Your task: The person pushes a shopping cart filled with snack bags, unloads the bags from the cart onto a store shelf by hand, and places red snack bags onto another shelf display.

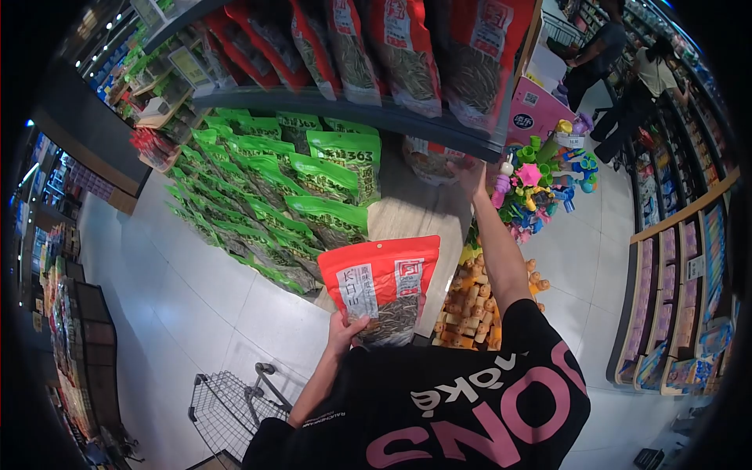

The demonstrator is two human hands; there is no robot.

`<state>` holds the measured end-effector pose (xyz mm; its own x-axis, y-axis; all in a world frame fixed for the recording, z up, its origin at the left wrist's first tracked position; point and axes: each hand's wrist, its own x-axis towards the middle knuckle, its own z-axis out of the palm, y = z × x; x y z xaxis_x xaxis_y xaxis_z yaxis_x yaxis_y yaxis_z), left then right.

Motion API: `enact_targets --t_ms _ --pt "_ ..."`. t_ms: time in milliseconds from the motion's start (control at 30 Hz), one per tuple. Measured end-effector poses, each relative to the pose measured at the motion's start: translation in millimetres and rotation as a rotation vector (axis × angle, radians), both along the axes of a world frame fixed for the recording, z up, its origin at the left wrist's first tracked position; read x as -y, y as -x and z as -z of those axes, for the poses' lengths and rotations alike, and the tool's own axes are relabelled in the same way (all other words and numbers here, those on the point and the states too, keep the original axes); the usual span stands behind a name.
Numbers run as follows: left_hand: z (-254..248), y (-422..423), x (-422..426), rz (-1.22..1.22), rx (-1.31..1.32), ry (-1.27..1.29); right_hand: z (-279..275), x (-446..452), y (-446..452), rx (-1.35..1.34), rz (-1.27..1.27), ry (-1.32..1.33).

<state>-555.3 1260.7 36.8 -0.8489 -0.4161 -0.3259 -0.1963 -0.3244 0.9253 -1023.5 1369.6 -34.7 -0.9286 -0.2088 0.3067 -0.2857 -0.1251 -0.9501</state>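
Note:
My left hand (345, 332) holds a red-topped bag of seeds (379, 290) by its lower left side, the thumb lying over its front. The bag is upright, close to my chest. My right hand (468, 175) reaches under the shelf edge to another bag (429, 161) lying on the wooden display surface (407, 211). The shelf edge shades its fingers, and whether they grip that bag is unclear. Rows of green-topped bags (333, 176) stand left of the wooden surface.
Above is a shelf (313, 111) of red bags. Colourful toys (533, 180) and small brown figures (471, 309) hang beside my right arm. A wire cart (227, 411) stands at lower left. Two people (638, 86) are in the aisle at upper right.

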Motion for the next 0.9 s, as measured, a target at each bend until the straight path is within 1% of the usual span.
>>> enact_targets --t_ms 67,167,267,367,467,533,600,667,700,733,800,833,867,900 --pt "10 -2 6 0.022 -0.013 -0.010 -12 -1 -6 -0.101 0.078 -0.051" --pt "13 -1 7 0.045 -0.039 -0.016 10 -1 10 0.003 0.030 -0.123" --pt "9 2 7 0.053 -0.058 -0.034 29 -3 25 0.043 -0.048 -0.169" --pt "2 2 8 0.075 -0.022 -0.053 13 -4 12 -0.095 -0.004 -0.095" --pt "0 1 9 0.097 0.032 -0.053 -30 -27 -36 -0.083 0.148 -0.426" --pt "-1 1 10 0.103 0.048 -0.060 -27 -43 -80 0.070 0.102 -0.077" --pt "-2 3 7 0.104 0.044 -0.082 -37 -68 -133 0.396 -0.305 0.202" --pt "-1 14 -3 0.054 -0.040 -0.036 -48 -93 -193 0.624 -0.703 0.314" --pt "0 20 -8 0.029 -0.080 -0.014 -43 -103 -219 0.655 -0.801 0.297" --pt "0 26 -10 0.065 -0.077 -0.063 -39 -110 -241 0.685 -0.899 0.280" --pt "-1 39 -11 0.135 -0.076 -0.157 -41 -110 -280 0.650 -0.755 -0.056" --pt "-3 49 -14 0.143 -0.211 -0.209 -42 -111 -284 0.638 -0.696 -0.101" --pt "0 59 -15 0.157 -0.217 -0.146 -43 -112 -288 0.627 -0.638 -0.146" --pt "6 70 -15 0.171 -0.224 -0.082 -43 -113 -286 0.625 -0.596 -0.071"
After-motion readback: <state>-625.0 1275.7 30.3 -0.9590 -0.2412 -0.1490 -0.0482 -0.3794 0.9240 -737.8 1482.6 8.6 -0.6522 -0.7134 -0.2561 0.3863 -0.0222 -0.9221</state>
